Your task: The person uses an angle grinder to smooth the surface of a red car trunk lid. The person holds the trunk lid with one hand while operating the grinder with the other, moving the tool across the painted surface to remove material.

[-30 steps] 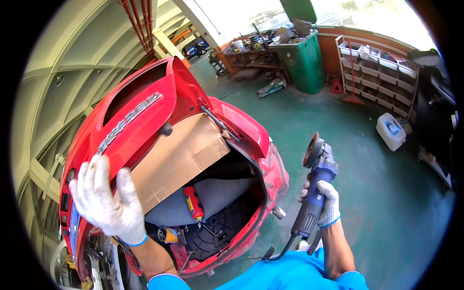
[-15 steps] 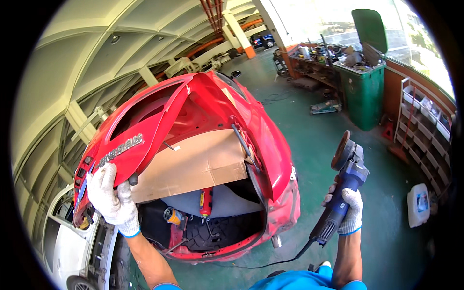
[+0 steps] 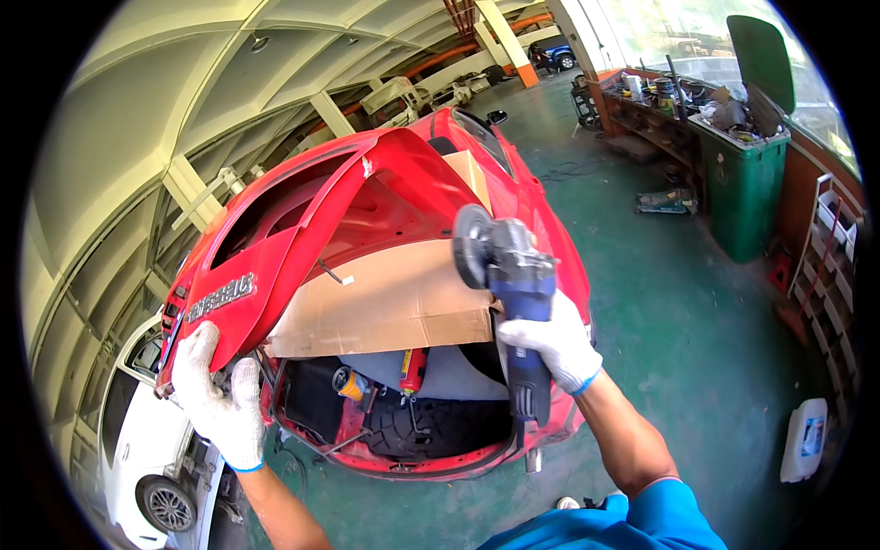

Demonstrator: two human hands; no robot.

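Note:
My right hand [image 3: 555, 343], in a white knit glove, grips a blue angle grinder [image 3: 526, 289] by its body. Its round disc [image 3: 473, 247] points up and lies in front of the car's open boot. The gloved left hand [image 3: 218, 403] holds the lower edge of the raised red boot lid [image 3: 302, 215], thumb apart from the fingers. Below the lid a sheet of brown cardboard [image 3: 385, 302] spans the boot opening. Inside the boot lie a red fire extinguisher [image 3: 413, 371] and an orange-topped cylinder [image 3: 348, 383].
A white car [image 3: 137, 440] stands at the left. At the right are a green wheeled bin [image 3: 747, 188] full of scrap, a cluttered workbench [image 3: 655, 128], a white rack [image 3: 825, 284] and a white plastic jug [image 3: 804, 440] on the green floor.
My right hand has swung the grinder leftward, from beside the car to in front of the boot. The left hand stays at the lid's edge. The view has shifted a little.

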